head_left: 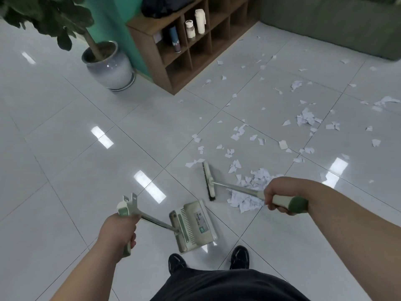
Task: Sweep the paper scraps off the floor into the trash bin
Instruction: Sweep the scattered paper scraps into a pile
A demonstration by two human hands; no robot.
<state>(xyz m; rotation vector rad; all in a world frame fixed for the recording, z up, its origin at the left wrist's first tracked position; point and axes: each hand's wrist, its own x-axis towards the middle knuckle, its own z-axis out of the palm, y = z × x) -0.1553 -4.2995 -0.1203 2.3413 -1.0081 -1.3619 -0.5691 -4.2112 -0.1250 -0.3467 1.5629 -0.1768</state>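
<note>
Paper scraps (259, 178) lie heaped just beyond and right of the dustpan (193, 224), with more scattered farther out. The broom (209, 181) head rests beyond the dustpan, and the right hand (276, 198) curls its fingers round the broom's handle. The left hand (120, 230) grips the dustpan's handle.

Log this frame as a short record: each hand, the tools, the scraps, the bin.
left hand: holds the dustpan by its handle, pan low near the shoes
right hand: holds the broom at its grip
broom head: just left of the pile
scrap pile: under the broom shaft, none in the pan
loose scraps: scattered ahead and to the right
trash bin: not in view
</note>
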